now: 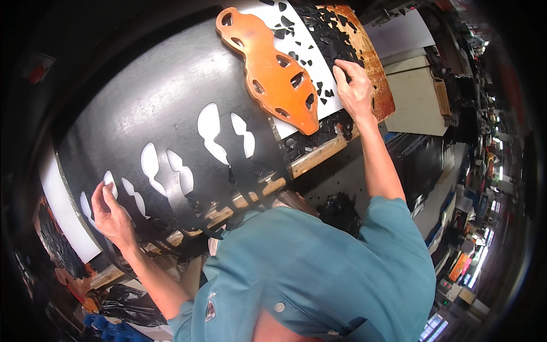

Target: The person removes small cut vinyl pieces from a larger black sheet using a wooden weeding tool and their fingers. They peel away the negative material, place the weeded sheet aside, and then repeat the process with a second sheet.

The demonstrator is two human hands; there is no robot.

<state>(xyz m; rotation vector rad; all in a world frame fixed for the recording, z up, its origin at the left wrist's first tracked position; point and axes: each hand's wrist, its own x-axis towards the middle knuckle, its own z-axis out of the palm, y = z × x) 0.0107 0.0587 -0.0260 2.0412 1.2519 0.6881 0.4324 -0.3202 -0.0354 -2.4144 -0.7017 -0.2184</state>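
Observation:
A large black sheet (pixel 137 85) lies across the work surface, with rows of shoe-part-shaped cut-outs (pixel 209 122) showing white beneath along its near edge. My left hand (pixel 113 216) is over the sheet's left end, its fingers stretched beside one cut-out. An orange wavy-edged plate (pixel 273 77) with several oval openings, which looks like a cutting die, rests on the sheet's right end and a white board (pixel 302 51). To the right of it, my right hand (pixel 356 91) hovers by the black scraps, thumb and forefinger curled together. Anything pinched between them is too small to make out.
Many small black scraps (pixel 330 34) lie on the white board and a worn brown board (pixel 367 54) at the far right. A wooden edge strip (pixel 319 157) runs along the near side. Beyond stand a pale box (pixel 419 97) and shelves with clutter. Another white sheet (pixel 65 211) lies at left.

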